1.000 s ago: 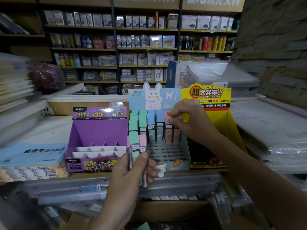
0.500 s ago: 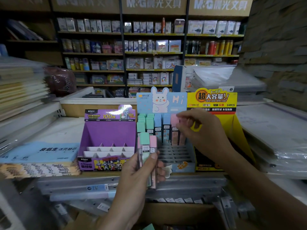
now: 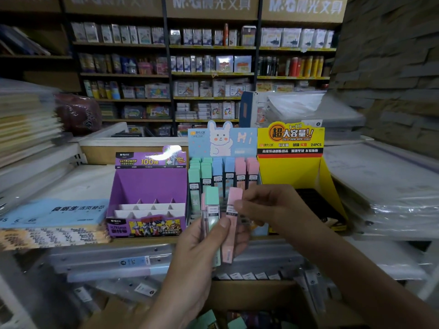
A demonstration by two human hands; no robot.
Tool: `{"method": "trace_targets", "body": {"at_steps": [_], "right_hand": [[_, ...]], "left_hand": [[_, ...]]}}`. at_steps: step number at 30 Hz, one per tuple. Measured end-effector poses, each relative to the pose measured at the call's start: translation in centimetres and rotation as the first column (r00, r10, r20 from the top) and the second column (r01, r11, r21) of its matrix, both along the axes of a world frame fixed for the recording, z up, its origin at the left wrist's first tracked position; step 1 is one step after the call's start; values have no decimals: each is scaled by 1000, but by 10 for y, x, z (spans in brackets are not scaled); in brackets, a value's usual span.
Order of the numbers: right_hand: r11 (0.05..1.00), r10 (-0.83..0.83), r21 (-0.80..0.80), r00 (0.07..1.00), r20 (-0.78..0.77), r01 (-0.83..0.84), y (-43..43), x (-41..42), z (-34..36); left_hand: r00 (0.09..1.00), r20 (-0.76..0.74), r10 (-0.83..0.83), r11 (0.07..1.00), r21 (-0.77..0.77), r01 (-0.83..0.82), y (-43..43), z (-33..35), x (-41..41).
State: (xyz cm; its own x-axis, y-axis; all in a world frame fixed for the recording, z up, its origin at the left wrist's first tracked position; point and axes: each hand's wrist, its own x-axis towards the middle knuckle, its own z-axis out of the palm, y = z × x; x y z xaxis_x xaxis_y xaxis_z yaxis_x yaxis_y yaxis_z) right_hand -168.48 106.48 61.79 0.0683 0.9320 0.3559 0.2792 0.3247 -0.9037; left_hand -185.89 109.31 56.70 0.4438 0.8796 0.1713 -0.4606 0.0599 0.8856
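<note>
Pinching the pink case [image 3: 234, 195] near its cap, the right hand [image 3: 273, 207] needed a straight pull while the left hand [image 3: 202, 243] clamped the green case [image 3: 211, 198] firmly.

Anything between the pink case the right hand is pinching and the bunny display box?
Nothing visible does. The right hand pinches the pink case directly in front of the bunny display; the left hand grips it too, beside a green case. Its front slots are hidden behind the hands.
</note>
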Motion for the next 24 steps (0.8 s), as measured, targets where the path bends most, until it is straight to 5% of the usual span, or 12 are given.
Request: {"method": "trace_targets", "body": {"at_steps": [8,13,24], "right_hand": [[997,-53,43,970,-237,65,-9,19,4],[977,-149,139,983,-105,163,-9,32,15],[909,-349,268,934,73,319,19,49,24]], "left_hand": [[996,49,77,995,-71,-74,-2,-10,-8],[990,-55,127,992,-17,-128,-5,-12,-17],[994,14,107,981,-166,-103,-3,-17,-30]]}}
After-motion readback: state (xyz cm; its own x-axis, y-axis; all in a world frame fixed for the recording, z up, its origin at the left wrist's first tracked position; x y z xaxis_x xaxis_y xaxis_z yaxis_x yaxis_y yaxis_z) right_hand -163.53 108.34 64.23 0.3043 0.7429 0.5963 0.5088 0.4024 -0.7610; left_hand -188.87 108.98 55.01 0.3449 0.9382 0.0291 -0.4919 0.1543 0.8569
